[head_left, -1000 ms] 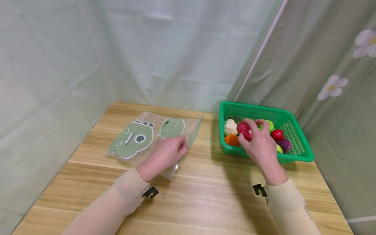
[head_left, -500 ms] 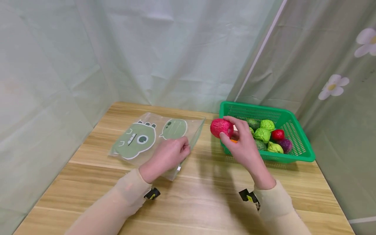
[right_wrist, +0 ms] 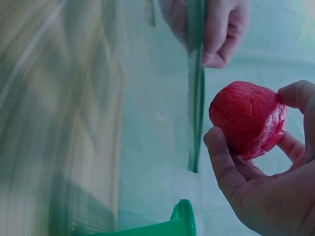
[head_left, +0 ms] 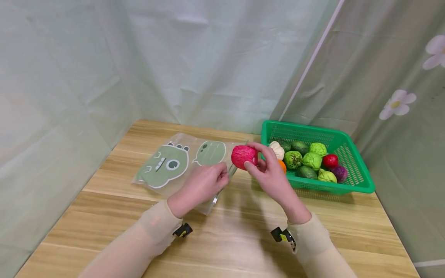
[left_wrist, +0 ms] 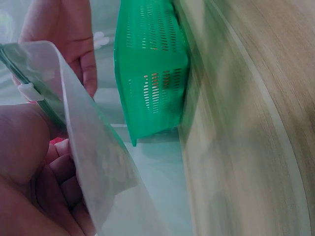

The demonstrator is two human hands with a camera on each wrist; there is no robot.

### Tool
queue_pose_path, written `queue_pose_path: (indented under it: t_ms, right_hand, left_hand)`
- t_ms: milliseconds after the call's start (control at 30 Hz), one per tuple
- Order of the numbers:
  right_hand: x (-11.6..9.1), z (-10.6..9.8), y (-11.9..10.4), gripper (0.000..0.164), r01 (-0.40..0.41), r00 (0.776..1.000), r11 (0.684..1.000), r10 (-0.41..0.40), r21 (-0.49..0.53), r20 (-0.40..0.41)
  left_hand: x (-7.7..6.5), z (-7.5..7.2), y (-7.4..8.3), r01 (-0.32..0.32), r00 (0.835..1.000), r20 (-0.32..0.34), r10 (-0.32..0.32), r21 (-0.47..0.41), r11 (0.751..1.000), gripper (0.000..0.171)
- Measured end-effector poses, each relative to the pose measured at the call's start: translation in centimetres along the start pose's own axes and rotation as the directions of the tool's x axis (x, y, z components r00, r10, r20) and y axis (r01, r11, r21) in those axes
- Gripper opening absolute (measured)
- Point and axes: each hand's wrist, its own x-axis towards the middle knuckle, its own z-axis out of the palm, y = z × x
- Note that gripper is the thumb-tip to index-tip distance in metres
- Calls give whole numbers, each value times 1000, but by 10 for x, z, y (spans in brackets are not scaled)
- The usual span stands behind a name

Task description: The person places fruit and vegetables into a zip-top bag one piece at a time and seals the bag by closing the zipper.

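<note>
My left hand (head_left: pixel 199 183) grips the open edge of a clear zip bag (head_left: pixel 175 148) with a green cartoon monster print. The bag lies slanted on the table, its mouth facing right; a white slider (left_wrist: pixel 30 92) shows in the left wrist view. Between the thumb and fingers of my right hand (head_left: pixel 274 181) is a round, wrinkled red toy fruit (head_left: pixel 242 156), its exact kind unclear. It is held in the air right beside the bag's mouth. In the right wrist view, the red toy fruit (right_wrist: pixel 248 119) is just apart from the bag's edge (right_wrist: pixel 196 113).
A green plastic basket (head_left: pixel 358 170) stands at the right, holding several toy vegetables, among them a white one (head_left: pixel 277 150), green ones (head_left: pixel 312 160), a red one (head_left: pixel 330 160) and a purple one (head_left: pixel 339 173). Curtains (head_left: pixel 222 69) hang behind the wooden table (head_left: pixel 229 239).
My right hand has lifted the red toy fruit out of the basket and carried it left to the bag's mouth. My left hand keeps its grip, shifting slightly right with the bag.
</note>
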Motion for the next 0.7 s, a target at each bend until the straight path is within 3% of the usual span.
queue_pose_path:
  t_ms: [167, 367, 700]
  right_hand:
    - [-1, 1, 3, 56, -14, 1000, 999, 14, -30, 0]
    - [-3, -1, 6, 56, -15, 1000, 989, 12, -148, -18]
    - [-4, 1, 5, 64, -2, 999, 929, -10, -369, -30]
  left_hand:
    - [-1, -2, 2, -13, 1000, -28, 13, -7, 1000, 17]
    - [-2, -4, 4, -42, 996, -74, 42, 10, 999, 15]
    - [-1, -7, 10, -42, 986, -165, 36, -37, 998, 17]
